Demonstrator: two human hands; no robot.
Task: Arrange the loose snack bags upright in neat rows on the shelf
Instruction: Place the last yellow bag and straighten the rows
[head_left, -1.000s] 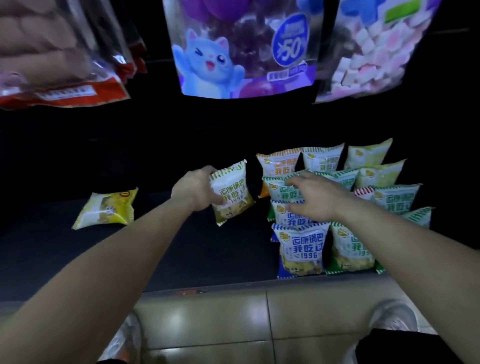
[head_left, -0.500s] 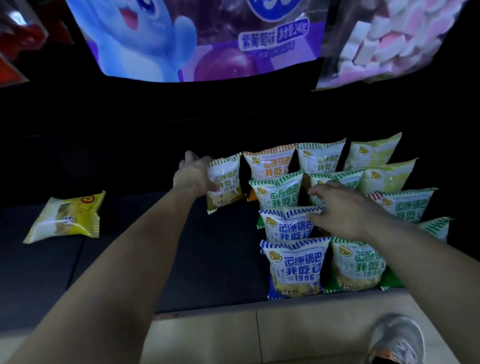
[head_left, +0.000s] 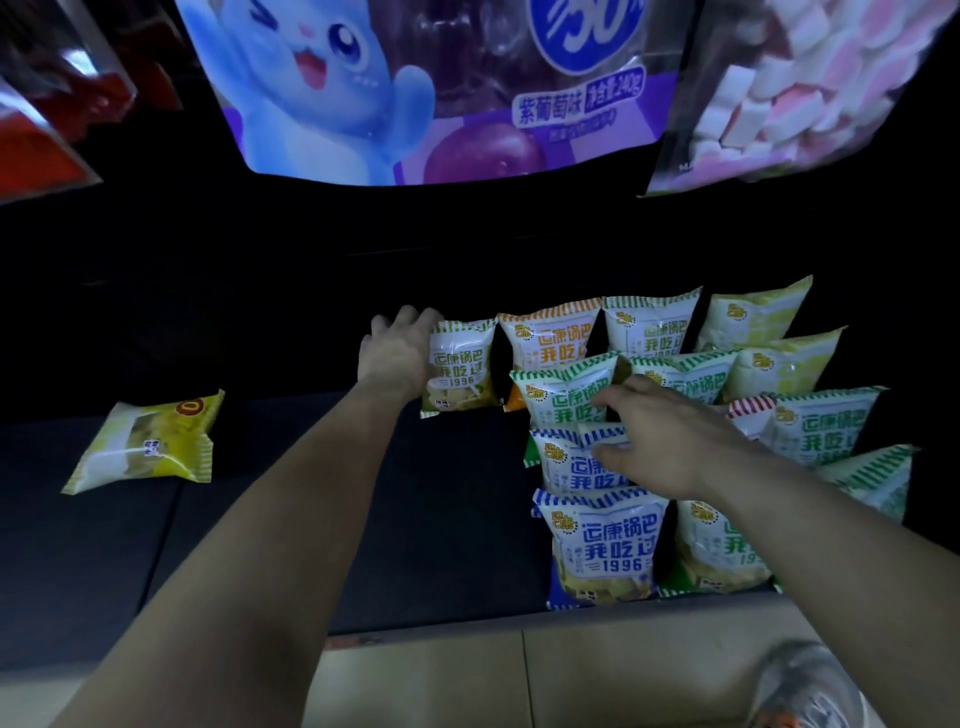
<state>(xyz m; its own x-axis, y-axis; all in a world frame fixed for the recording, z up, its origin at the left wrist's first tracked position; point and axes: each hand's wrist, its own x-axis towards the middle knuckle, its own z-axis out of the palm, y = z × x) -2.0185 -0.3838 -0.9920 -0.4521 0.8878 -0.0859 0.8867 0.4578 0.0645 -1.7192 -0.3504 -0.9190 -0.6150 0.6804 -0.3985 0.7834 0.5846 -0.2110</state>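
Several small snack bags stand upright in rows at the right of the dark shelf (head_left: 311, 519). My left hand (head_left: 397, 356) grips the left edge of a green-striped bag (head_left: 462, 366), which stands upright at the back, just left of an orange-striped bag (head_left: 550, 332). My right hand (head_left: 670, 436) hovers over the rows with relaxed fingers, its fingertips touching a green bag (head_left: 563, 397) and a blue bag (head_left: 582, 465) in the left column. One yellow bag (head_left: 145, 441) lies flat on the shelf at the far left.
Large bags hang above the shelf: a purple cartoon one (head_left: 415, 88), a marshmallow one (head_left: 810, 88) and a red one (head_left: 41, 119). Bare dark shelf lies between the yellow bag and the rows. Tiled floor and my shoe (head_left: 810, 686) are below the shelf edge.
My left hand carried the green-striped bag back and right and stood it beside the orange-striped bag. My right hand shifted slightly over the rows. The view moved closer.
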